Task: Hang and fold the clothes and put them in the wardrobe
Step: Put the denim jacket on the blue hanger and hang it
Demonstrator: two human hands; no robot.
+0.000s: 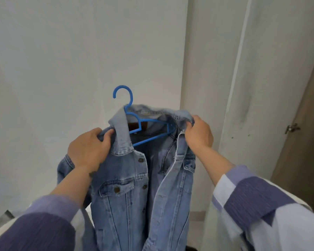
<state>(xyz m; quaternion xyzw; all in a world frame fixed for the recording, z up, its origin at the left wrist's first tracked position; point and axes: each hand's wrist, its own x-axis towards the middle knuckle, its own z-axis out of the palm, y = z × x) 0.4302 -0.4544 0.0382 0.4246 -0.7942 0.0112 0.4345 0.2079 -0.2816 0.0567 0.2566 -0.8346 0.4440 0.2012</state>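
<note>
A white wall (80,51) fills the space beyond both hands, and a brown door (304,142) with a metal handle (291,128) stands well off to the right of the right hand.

Between and below the two hands hangs a light blue denim jacket (134,187), front open, its buttoned chest pocket just below the left wrist. The collar stands up between the hands, and the lower part drops out of view at the bottom edge.

Both forearms wear sleeves (257,201) banded in purple and white, pushed back from the wrists.

The left hand (88,149) is curled tight around the jacket's shoulder on its own side, thumb and fingers wrapped over the fabric together with the end of the hanger arm under it.

The right hand (198,132) grips the collar edge and front placket on the other side, fingers folded over the denim.

A blue plastic hanger (149,124) sits inside the neck opening, between the hands and slightly above them. Its hook rises clear of the collar, nearer the left hand; its bar slants down across the jacket's lining.
</note>
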